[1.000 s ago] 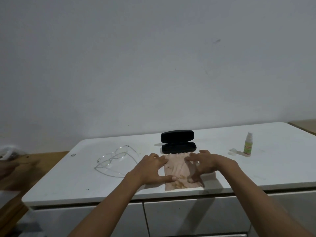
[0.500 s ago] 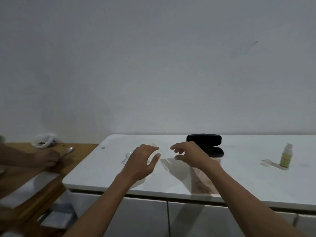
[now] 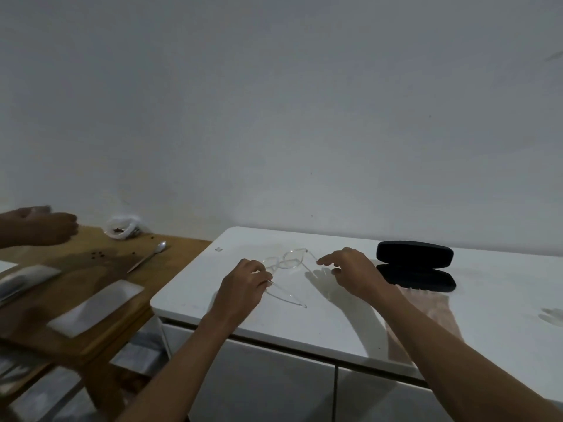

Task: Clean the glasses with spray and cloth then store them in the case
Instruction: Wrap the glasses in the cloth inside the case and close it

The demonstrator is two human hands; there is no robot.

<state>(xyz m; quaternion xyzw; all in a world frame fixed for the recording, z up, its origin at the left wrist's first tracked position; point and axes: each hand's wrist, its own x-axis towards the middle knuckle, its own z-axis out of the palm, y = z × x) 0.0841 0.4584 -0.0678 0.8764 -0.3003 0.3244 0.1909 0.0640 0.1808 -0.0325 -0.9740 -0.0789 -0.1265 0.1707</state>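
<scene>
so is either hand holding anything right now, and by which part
The left hand pinches the clear-framed glasses by a temple arm; the right hand holds nothing.

Looks like we're in somebody's home, probably a dining or living corner. We've got a plain painted wall (image 3: 274, 117), a glossy white cabinet (image 3: 320, 300) with flat doors underneath, and right next to it a wooden table (image 3: 91, 269) with a spoon (image 3: 149, 255), a small plastic bag (image 3: 123, 227) and crumbs, where another person's hand (image 3: 45, 228) rests.
</scene>
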